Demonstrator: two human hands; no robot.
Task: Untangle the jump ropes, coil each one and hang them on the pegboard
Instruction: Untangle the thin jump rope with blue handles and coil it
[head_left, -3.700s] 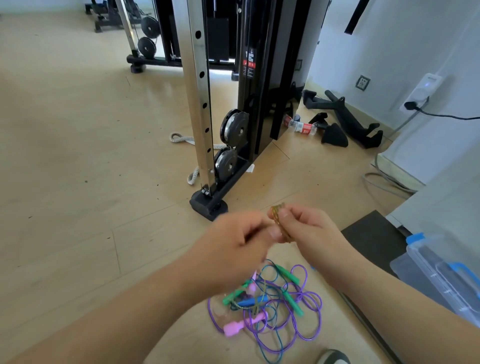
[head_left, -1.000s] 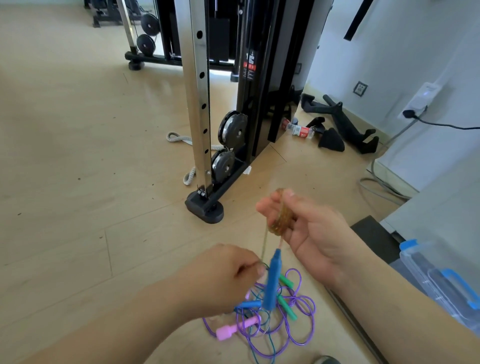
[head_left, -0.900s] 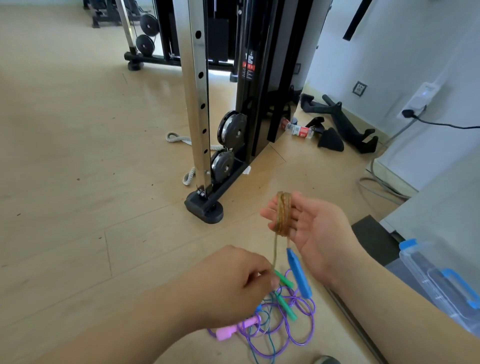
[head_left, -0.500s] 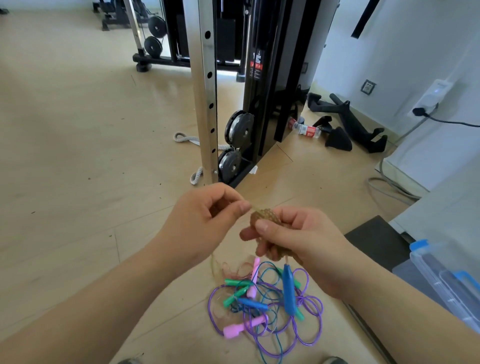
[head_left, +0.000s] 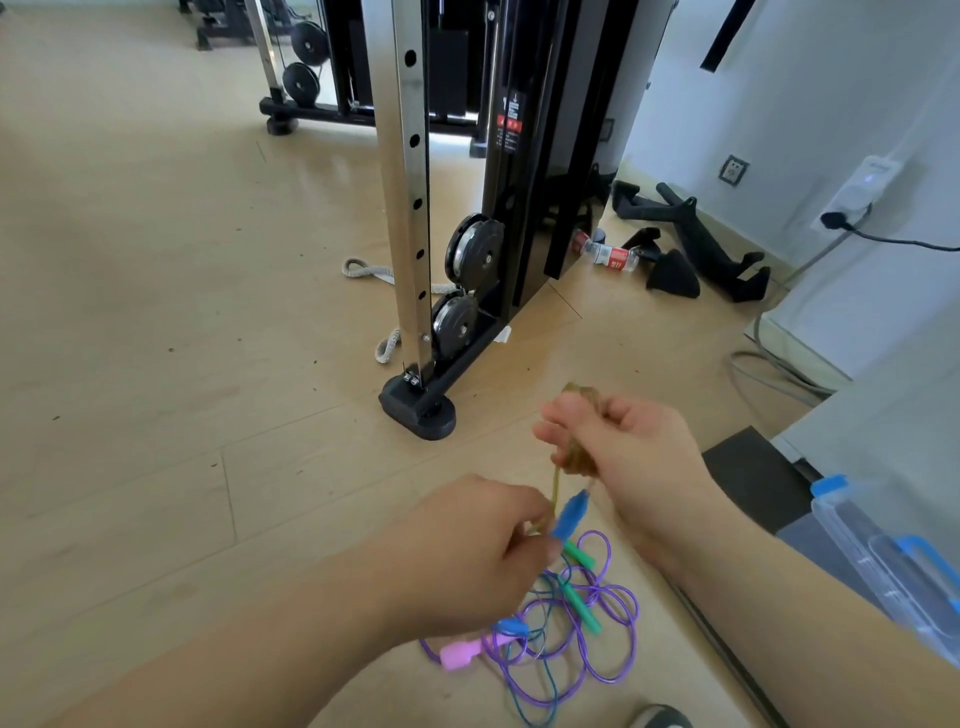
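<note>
My right hand (head_left: 623, 447) grips a small coil of gold-brown jump rope (head_left: 579, 457) wound round its fingers. A strand runs down from the coil to my left hand (head_left: 467, 551), which pinches it. A blue handle (head_left: 570, 514) hangs from the coil between both hands. On the floor below lies a tangle of purple rope (head_left: 597, 649) and teal rope, with green handles (head_left: 582, 608), a pink handle (head_left: 460, 653) and another blue handle (head_left: 511, 626). No pegboard is in view.
A cable machine's steel upright and black foot (head_left: 415, 410) stand just beyond my hands. A clear plastic bin with blue latches (head_left: 893, 561) and a dark mat (head_left: 748, 473) are at the right. Black bar attachments, a bottle and wall cables lie further back.
My left hand dropped from beside the coil to below it, drawing the strand down. My right hand rose slightly and the blue handle swung up between the hands.
</note>
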